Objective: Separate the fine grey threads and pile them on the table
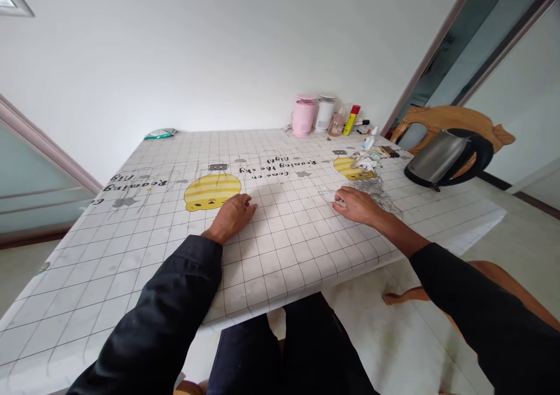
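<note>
My left hand (231, 215) rests low over the checked tablecloth beside a printed yellow bear balloon. Its fingers are curled in toward the thumb, and whatever they might hold is too small to make out. To the right, my right hand (356, 206) is closed in a pinch, thumb and fingertips close together, facing the left hand. Fine thread-like lines show by its fingertips, but I cannot tell whether it grips one. Just behind that hand lies a loose tangle of thin dark strands (381, 193), partly hidden by the hand and wrist.
An electric kettle (441, 157) stands at the table's right, near a wooden chair (464, 118). A crumpled whitish cloth (366, 160) and a small white bottle (370, 138) lie beyond the strands. Along the wall are a pink device (303, 116), a white device (324, 115) and a yellow-red can (351, 121).
</note>
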The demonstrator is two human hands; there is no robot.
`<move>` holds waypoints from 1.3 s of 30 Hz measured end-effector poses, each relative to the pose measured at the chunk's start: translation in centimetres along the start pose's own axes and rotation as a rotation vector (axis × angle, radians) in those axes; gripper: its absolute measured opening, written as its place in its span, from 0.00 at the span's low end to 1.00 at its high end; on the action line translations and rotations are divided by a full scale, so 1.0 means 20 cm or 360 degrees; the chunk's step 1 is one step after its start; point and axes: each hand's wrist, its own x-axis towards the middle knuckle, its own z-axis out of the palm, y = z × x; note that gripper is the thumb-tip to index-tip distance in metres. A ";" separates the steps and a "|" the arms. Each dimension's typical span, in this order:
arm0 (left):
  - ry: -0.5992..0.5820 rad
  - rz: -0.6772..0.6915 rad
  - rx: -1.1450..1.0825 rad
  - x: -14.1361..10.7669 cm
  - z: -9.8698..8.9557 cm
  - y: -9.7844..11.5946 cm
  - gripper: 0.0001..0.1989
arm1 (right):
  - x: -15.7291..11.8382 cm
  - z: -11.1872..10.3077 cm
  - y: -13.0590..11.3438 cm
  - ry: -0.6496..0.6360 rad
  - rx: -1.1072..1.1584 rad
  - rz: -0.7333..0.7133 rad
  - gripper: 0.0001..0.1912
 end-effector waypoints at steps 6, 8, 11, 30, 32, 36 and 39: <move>0.0022 0.0033 -0.0016 0.00 0.00 -0.01 0.11 | 0.05 0.03 -0.06 -0.0163 -0.0080 -0.0025 0.13; 0.0017 0.0040 -0.0009 0.00 0.00 -0.02 0.11 | 0.04 0.04 -0.07 -0.0158 -0.0098 0.0000 0.15; 0.0007 0.0028 -0.0002 0.00 0.00 -0.01 0.12 | 0.02 0.05 -0.08 -0.0129 -0.0118 0.0055 0.15; -0.0007 0.0042 0.0027 0.00 0.01 -0.01 0.14 | -0.04 -0.05 0.09 0.0168 0.0169 0.0440 0.06; -0.0010 0.0037 0.0025 0.00 0.01 -0.01 0.14 | -0.03 -0.06 0.11 0.0268 0.0341 0.0528 0.03; 0.0003 0.0046 0.0026 0.00 0.01 -0.01 0.13 | 0.00 -0.05 0.14 0.0391 0.0701 0.0728 0.02; 0.0004 0.0043 0.0020 0.00 0.01 -0.01 0.12 | 0.01 -0.02 0.15 0.0463 0.1190 0.0843 0.03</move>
